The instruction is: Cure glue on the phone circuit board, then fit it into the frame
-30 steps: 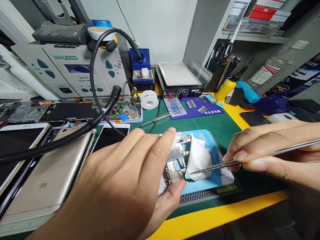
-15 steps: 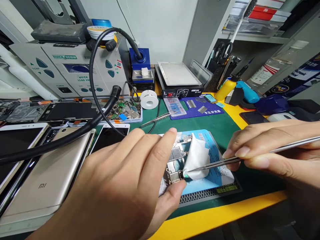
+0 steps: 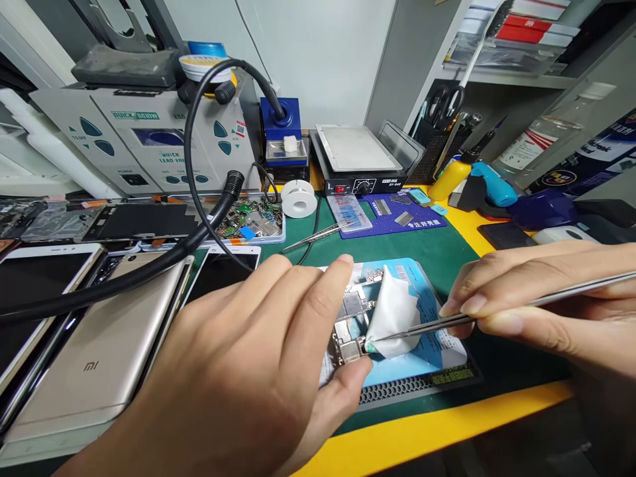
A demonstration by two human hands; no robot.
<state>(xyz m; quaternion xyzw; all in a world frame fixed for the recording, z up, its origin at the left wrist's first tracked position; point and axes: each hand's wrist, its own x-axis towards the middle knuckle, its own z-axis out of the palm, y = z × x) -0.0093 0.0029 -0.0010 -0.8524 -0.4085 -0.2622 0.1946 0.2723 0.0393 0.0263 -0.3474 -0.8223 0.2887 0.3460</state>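
Observation:
My left hand [image 3: 258, 358] is closed over the left side of a phone circuit board [image 3: 352, 306], index finger at its top and thumb at its lower edge. Part of the board is hidden under the fingers. My right hand [image 3: 541, 311] pinches metal tweezers [image 3: 447, 322]. Their tips press a folded white wipe [image 3: 395, 308] against the board's lower right end, where a small greenish patch shows on the cloth. Beneath the board lies a blue printed card [image 3: 422, 351].
Several phones [image 3: 89, 351] lie at left, crossed by a black hose [image 3: 149, 275] from the hot-air station [image 3: 163, 146]. Behind are a solder spool [image 3: 298, 199], another pair of tweezers [image 3: 315, 237], a heating plate [image 3: 358, 149] and a tray of circuit boards [image 3: 256, 222]. Bottles [image 3: 541, 136] stand right.
The view has shifted slightly, so everything sits a little further right. The tweezers and wipe have barely moved at the board's end; both hands keep their hold.

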